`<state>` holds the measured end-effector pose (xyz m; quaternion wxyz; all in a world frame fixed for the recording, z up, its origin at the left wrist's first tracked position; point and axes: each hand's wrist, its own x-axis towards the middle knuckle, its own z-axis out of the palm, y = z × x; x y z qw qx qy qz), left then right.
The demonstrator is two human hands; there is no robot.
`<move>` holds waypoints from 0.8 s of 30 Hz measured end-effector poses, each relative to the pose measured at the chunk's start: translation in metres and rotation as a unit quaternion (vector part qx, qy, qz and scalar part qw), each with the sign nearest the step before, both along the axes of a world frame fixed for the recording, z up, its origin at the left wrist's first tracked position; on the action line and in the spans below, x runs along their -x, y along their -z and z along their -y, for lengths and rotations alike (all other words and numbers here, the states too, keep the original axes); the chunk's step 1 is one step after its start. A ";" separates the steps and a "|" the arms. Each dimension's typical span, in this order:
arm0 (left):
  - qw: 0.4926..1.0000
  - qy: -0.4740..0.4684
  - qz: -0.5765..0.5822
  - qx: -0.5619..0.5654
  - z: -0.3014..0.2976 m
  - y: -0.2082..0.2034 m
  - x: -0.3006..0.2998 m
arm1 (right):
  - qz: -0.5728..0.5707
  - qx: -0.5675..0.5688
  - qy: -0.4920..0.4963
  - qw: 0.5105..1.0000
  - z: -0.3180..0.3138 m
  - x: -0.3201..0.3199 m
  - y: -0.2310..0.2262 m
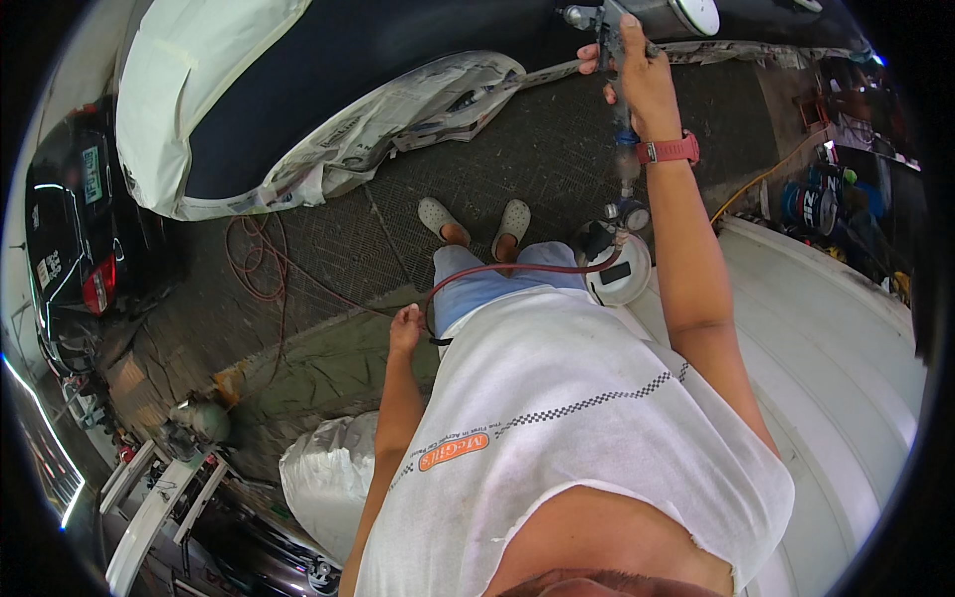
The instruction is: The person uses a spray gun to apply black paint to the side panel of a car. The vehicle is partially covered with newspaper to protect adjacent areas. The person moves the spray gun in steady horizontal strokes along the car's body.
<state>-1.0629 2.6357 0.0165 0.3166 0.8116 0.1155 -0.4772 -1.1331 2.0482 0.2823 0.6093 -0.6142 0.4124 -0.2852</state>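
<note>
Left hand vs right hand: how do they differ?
Right hand grips the spray gun; left hand is by the red hose, grip unclear.
Right hand is far forward near the dark panel; left hand is beside the shorts.
Right hand's wrist has a red band; left hand's is bare.
Both are gloveless.

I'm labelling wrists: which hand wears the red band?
The right hand, holding the spray gun, wears the red band; the left hand has a bare wrist.
</note>
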 end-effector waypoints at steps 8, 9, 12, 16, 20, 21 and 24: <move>1.000 -0.018 0.005 0.010 -0.005 -0.001 0.003 | -0.016 0.011 0.042 0.999 0.009 0.016 0.008; 1.000 -0.027 0.005 0.013 -0.006 -0.001 0.004 | -0.008 0.016 0.042 0.999 0.006 0.016 0.008; 1.000 -0.014 0.008 0.008 -0.008 0.000 0.003 | -0.018 0.004 0.011 1.000 -0.009 0.004 0.004; 1.000 -0.015 0.009 0.008 -0.006 -0.002 0.003 | -0.003 0.008 -0.047 0.999 -0.033 -0.023 -0.001; 1.000 -0.006 0.010 0.013 0.003 -0.010 0.000 | -0.001 -0.011 -0.108 0.994 -0.055 -0.051 -0.009; 1.000 -0.006 0.009 0.013 0.005 -0.012 0.000 | 0.011 0.010 -0.126 0.992 -0.058 -0.056 -0.006; 1.000 -0.013 0.008 0.008 0.010 -0.015 0.002 | 0.021 0.020 -0.174 0.984 -0.070 -0.068 -0.001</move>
